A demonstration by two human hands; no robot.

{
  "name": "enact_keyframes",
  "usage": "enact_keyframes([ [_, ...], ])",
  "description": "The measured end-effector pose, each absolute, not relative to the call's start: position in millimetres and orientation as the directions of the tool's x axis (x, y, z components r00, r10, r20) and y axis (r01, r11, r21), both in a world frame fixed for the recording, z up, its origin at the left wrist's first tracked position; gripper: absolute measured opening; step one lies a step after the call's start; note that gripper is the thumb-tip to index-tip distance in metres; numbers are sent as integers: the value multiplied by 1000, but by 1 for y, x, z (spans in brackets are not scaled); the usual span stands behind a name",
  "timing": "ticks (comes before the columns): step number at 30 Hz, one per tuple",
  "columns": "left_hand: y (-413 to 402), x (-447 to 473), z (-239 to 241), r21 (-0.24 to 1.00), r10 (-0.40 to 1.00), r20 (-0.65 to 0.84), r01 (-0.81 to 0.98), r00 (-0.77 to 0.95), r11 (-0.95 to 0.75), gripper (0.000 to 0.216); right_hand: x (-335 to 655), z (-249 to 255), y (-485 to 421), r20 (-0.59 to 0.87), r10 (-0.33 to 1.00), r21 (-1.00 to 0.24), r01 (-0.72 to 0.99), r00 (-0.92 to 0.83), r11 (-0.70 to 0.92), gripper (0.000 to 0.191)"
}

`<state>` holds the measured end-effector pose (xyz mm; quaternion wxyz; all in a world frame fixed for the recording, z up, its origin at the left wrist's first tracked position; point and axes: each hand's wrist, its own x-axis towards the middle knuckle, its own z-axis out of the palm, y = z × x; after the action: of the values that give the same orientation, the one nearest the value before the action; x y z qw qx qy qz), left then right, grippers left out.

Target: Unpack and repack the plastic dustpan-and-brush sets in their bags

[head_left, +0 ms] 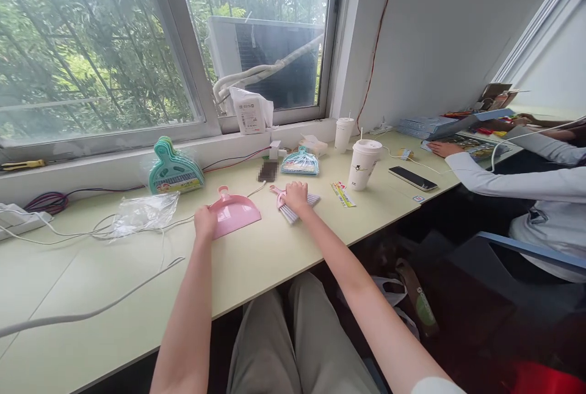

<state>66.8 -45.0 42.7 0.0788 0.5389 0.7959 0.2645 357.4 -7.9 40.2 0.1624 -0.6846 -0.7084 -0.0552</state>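
A pink mini dustpan [235,211] lies flat on the pale green desk [256,260]. My left hand [204,222] is closed on its left edge. To the right, my right hand [296,196] rests closed on a small pink-handled brush [293,205] with pale bristles. An empty clear plastic bag [144,211] lies left of the dustpan.
A teal dustpan set [174,171] leans on the sill; another packaged one [300,162] lies behind the brush. Two white cups [363,165] [343,133], a phone [412,178], a label strip [342,194] and white cables [91,311] are on the desk. Another person's sleeve [503,180] reaches in at right.
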Motion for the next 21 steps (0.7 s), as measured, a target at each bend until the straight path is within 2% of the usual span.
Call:
enact_keyframes([
  [5,-56,70,57,482,866,107,787,-489,384,37,358,30,-8,351,936,-223,973,30,52,34],
  [11,-62,81,58,435,917,88,843,-390,317,42,365,27,-12,322,945,-298,953,54,47,32],
  [21,-59,76,53,404,907,151,862,-394,307,52,363,33,-20,302,953,-281,956,12,77,37],
])
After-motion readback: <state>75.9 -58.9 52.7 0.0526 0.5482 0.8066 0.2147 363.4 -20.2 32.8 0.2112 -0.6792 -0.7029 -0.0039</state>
